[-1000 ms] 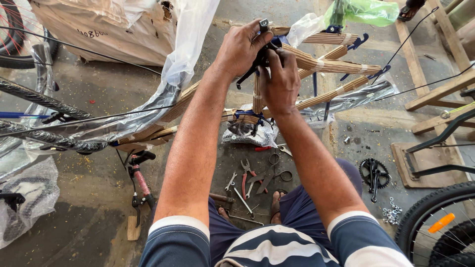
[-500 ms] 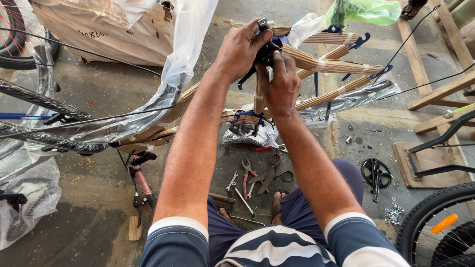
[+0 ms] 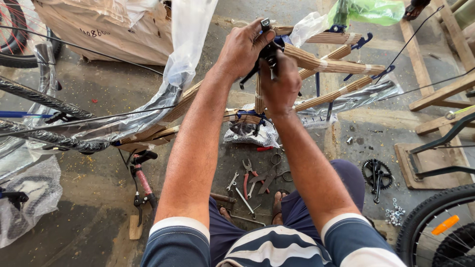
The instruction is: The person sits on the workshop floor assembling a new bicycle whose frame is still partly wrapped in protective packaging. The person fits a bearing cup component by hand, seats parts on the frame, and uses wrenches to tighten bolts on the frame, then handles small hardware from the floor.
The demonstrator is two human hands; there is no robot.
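Observation:
My left hand (image 3: pixel 242 49) and my right hand (image 3: pixel 279 86) are both closed around a small black metal bicycle part (image 3: pixel 269 52) at the top of a bicycle frame (image 3: pixel 326 64) wrapped in brown paper. The left hand grips it from above and the left. Just below it, the right hand's fingers press on the part. The frame lies across the floor in front of me, partly covered in clear plastic (image 3: pixel 188 34).
Pliers (image 3: pixel 247 178), scissors (image 3: pixel 272 173) and spanners (image 3: pixel 232 182) lie on the floor between my knees. A black chainring with crank (image 3: pixel 377 174) and loose nuts sit at right. Tyres (image 3: pixel 430 222) are at right and at left (image 3: pixel 39 99). Wooden pallets (image 3: pixel 440 94) stand at right.
Both hands stay on the black part with only small finger shifts. The view has barely moved.

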